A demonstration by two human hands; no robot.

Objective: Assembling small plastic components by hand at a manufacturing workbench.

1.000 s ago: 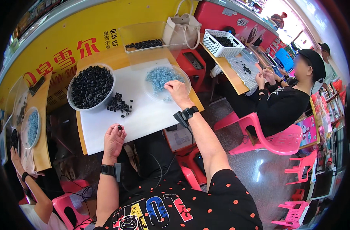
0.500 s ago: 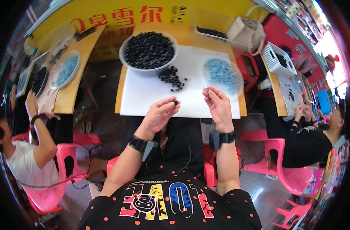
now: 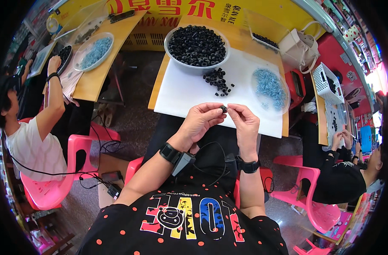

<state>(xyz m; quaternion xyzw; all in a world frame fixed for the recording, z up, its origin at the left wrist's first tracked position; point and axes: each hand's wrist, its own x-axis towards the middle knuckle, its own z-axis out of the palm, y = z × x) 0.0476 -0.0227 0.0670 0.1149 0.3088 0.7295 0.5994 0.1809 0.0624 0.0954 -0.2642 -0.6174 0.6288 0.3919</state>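
Observation:
My left hand point(image 3: 201, 123) pinches a small black round plastic piece point(image 3: 223, 109) between thumb and forefinger. Against that piece rest the closed fingertips of my right hand point(image 3: 247, 123); whatever they grip is hidden. Both hands meet just above the near edge of a white sheet point(image 3: 177, 93). Beyond them lies a loose pile of black pieces point(image 3: 218, 80). Farther back, a white bowl point(image 3: 187, 66) is heaped with more of the same kind. To the right, a clear round plate point(image 3: 283, 108) carries many tiny pale-blue pieces point(image 3: 269, 87), too small to name.
A clear tray of black parts point(image 3: 265, 40) and a cream handbag point(image 3: 298, 47) are at the back right. Co-workers sit at tables on the left point(image 3: 36, 140) and right point(image 3: 340, 174). Pink chairs point(image 3: 77, 153) and a dark cable point(image 3: 45, 172) flank me.
My hands, apart before, have come together at the black piece. The silvery bit at my right fingertips is now out of sight. The view has shifted, so the table appears farther right.

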